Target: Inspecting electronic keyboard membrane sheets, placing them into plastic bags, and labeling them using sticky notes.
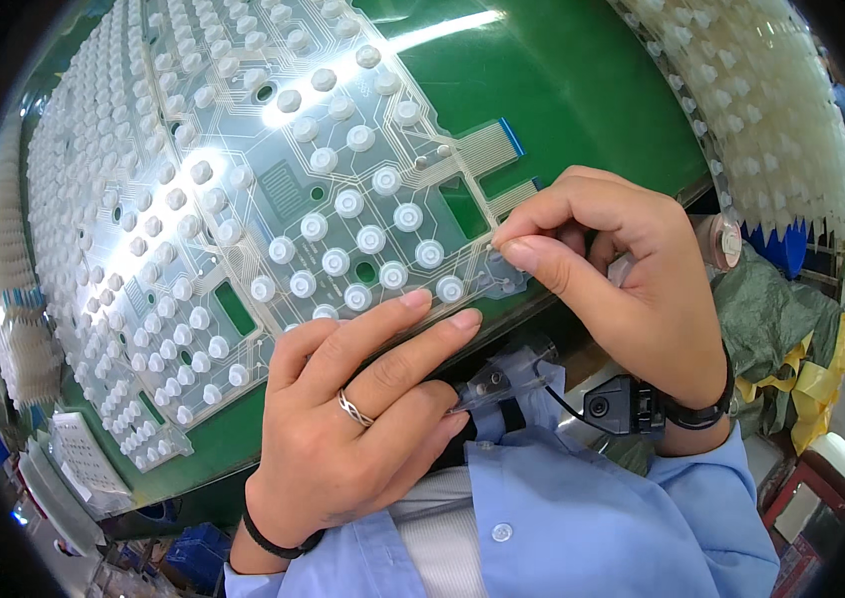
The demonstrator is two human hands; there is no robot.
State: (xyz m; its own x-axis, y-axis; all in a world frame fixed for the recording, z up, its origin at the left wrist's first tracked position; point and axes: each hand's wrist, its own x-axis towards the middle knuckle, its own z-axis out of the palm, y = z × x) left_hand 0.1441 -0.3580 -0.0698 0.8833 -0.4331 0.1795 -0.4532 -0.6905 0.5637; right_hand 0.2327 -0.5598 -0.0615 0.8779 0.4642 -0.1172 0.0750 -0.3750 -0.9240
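Observation:
A clear keyboard membrane sheet with printed traces and several white rubber domes lies on a green table. My left hand, with a ring on one finger, rests flat on the sheet's near edge, fingers stretched out beside a row of domes. My right hand pinches the sheet's near right corner between thumb and forefinger, just below the striped ribbon tail. A small black device is strapped at my right wrist.
Stacks of dome-covered sheets lie at the far left and far right. A white keypad-like part sits at the table's near left edge. Green and yellow bags pile up on the right.

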